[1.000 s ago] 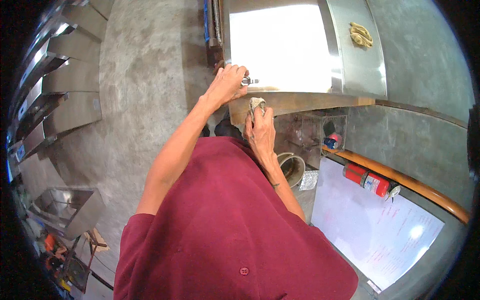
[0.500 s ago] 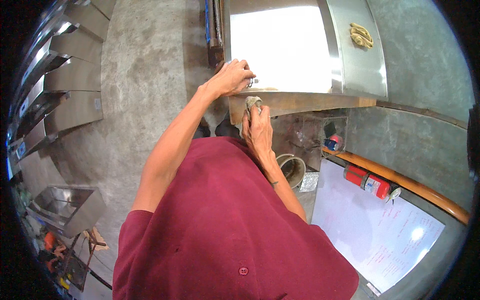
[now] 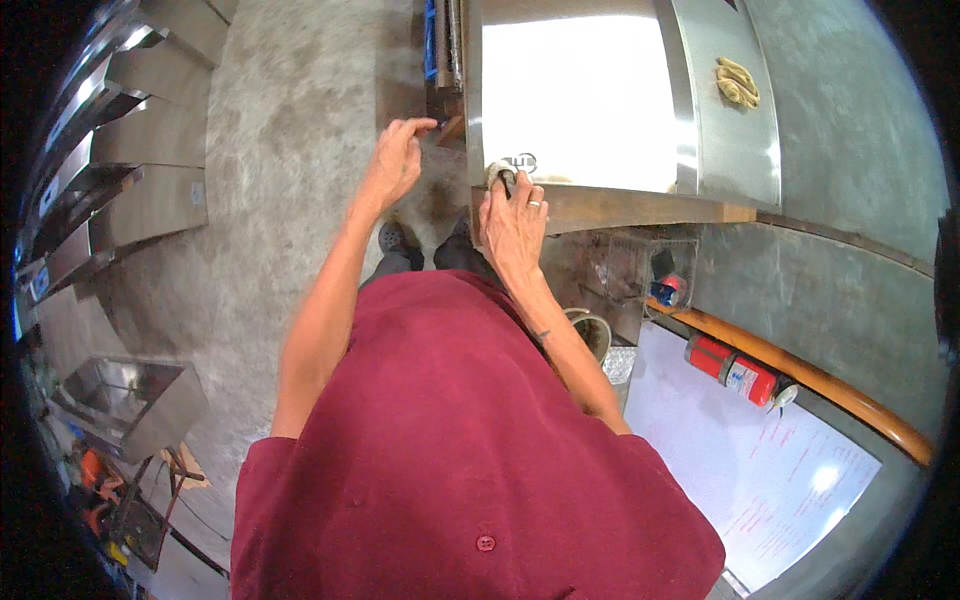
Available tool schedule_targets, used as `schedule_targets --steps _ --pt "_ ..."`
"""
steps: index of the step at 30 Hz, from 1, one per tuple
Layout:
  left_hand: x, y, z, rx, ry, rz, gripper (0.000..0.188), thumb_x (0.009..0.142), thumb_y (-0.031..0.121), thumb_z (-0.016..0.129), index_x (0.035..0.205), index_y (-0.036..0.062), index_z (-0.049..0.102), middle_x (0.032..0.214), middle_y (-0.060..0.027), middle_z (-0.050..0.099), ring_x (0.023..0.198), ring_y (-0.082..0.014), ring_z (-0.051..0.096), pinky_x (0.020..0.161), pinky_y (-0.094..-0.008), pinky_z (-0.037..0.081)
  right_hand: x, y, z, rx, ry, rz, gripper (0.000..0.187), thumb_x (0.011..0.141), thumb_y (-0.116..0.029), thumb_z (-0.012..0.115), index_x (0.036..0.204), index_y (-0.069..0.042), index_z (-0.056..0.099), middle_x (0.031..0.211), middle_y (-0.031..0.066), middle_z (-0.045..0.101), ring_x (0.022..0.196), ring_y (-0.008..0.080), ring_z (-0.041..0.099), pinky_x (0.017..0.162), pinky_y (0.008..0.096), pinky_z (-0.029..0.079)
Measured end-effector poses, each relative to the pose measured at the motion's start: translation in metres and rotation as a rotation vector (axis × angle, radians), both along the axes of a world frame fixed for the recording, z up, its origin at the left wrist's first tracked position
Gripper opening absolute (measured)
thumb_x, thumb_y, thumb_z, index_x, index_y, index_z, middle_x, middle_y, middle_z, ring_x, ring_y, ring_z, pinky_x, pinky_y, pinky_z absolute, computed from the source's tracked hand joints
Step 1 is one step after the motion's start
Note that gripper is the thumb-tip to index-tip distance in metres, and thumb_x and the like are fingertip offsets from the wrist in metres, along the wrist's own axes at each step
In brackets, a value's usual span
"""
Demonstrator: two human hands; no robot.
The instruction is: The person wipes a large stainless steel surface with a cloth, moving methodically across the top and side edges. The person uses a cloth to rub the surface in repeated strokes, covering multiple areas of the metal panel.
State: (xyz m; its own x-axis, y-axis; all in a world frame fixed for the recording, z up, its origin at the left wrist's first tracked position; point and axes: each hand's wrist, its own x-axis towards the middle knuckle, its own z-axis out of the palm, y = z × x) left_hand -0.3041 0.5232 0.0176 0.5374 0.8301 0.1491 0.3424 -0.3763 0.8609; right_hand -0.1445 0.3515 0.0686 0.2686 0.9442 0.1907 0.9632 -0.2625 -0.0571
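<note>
A shiny stainless steel sheet (image 3: 580,100) covers the top of a wooden-edged workbench (image 3: 620,210). My right hand (image 3: 513,225), with a ring on one finger, grips a pale, worn cloth wad (image 3: 500,175) against the sheet's near left corner. Beside the wad, a dark round mark (image 3: 525,161) shows on the metal. Off the bench's left edge, my left hand (image 3: 398,160) hangs in the air with its fingers curled and thumb and forefinger drawn together. Whatever sits at those fingertips is too small to name.
A yellowish glove or cloth (image 3: 737,83) lies on the metal strip at right. Below the bench are a bucket (image 3: 590,335) and a wire rack (image 3: 655,265). A red fire extinguisher (image 3: 735,368) lies over a whiteboard (image 3: 740,470). Steel cabinets (image 3: 150,210) line the left.
My left hand has lifted off the sheet's corner and moved left, past the bench edge. My right hand has shifted up with the cloth wad onto the corner, and the round mark shows.
</note>
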Motion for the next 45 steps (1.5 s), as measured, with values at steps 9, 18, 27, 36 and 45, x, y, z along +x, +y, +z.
schedule_targets --steps 9,18,27,36,45 --pt "-0.075 -0.046 -0.059 -0.183 0.06 0.06 0.041 0.101 -0.003 0.047 0.137 0.0075 0.064 0.124 -0.0177 0.065 0.121 -0.0352 0.063 0.107 -0.0447 0.049 0.006 0.007 -0.003 -0.215 -0.04 -0.038 0.028 0.095 -0.019 0.07 0.118 -0.004 0.07 0.131 0.0195 0.058 0.117 0.0383 0.058 0.091 0.0505 0.05" --pt "-0.149 -0.073 -0.088 -0.247 0.218 0.106 0.046 0.096 -0.009 0.047 0.136 0.0063 0.065 0.124 -0.019 0.065 0.121 -0.0351 0.063 0.107 -0.0458 0.05 0.009 0.011 -0.003 -0.078 -0.094 0.029 0.025 0.096 -0.018 0.07 0.115 -0.002 0.07 0.128 0.0212 0.06 0.115 0.0393 0.061 0.091 0.0514 0.051" --pt "-0.154 -0.073 -0.093 -0.228 0.276 0.104 0.043 0.098 -0.006 0.049 0.136 0.0074 0.066 0.125 -0.0191 0.066 0.117 -0.0356 0.064 0.103 -0.0454 0.051 0.01 0.013 -0.003 -0.111 -0.072 -0.001 0.027 0.095 -0.017 0.072 0.117 -0.002 0.07 0.126 0.0203 0.06 0.113 0.0389 0.061 0.089 0.0497 0.051" --pt "-0.076 -0.083 -0.001 -0.715 -0.026 -0.162 0.03 0.11 0.016 0.056 0.138 0.0081 0.066 0.126 -0.01 0.071 0.118 -0.023 0.067 0.102 -0.0418 0.054 0.003 -0.025 0.043 -0.127 0.797 -0.26 0.055 0.095 -0.02 0.069 0.135 0.01 0.048 0.117 0.0352 0.056 0.112 0.0529 0.057 0.096 0.0571 0.05" --pt "-0.03 -0.077 0.015 -0.642 -0.042 -0.274 0.03 0.113 0.022 0.054 0.136 0.0064 0.067 0.122 -0.0101 0.074 0.115 -0.0225 0.07 0.099 -0.0392 0.055 0.042 0.035 0.023 0.168 0.294 -0.077 0.047 0.089 -0.008 0.077 0.127 0.002 0.051 0.106 0.0244 0.064 0.103 0.044 0.063 0.088 0.0526 0.052"
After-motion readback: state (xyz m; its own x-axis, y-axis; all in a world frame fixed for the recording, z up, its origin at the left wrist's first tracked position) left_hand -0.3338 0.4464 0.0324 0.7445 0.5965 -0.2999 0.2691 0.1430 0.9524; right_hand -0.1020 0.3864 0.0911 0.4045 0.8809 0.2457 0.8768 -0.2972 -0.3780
